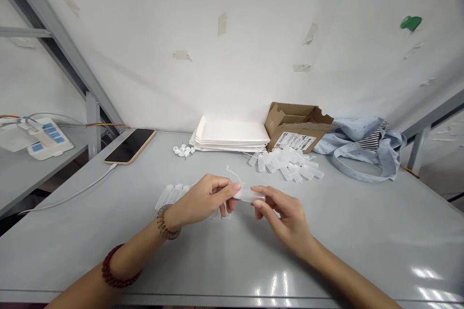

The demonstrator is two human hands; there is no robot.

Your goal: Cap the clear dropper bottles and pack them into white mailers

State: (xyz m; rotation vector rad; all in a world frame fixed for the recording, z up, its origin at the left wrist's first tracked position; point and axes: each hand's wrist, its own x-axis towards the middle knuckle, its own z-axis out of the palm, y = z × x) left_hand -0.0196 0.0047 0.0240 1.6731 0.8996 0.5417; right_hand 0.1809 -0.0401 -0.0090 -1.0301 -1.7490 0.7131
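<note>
Over the middle of the desk, a small translucent white plastic tube (250,195) is held level between both hands. My left hand (208,198) pinches its left end, where a thin white strip curls upward. At the other end, the fingertips and thumb of my right hand (284,212) are closed around it. Partly behind my left hand lies a row of similar tubes (170,195), and a few more show under its fingers. A loose pile of the tubes (286,163) rests beyond my right hand. Small white round pieces (183,150) sit in a heap farther back.
White padded-looking envelopes (232,133) are stacked against the wall, beside an open cardboard box (300,128). Light blue cloth with a strap (362,147) lies at the right. A phone (131,146) on a charging cable is at the left, near a power strip (50,139).
</note>
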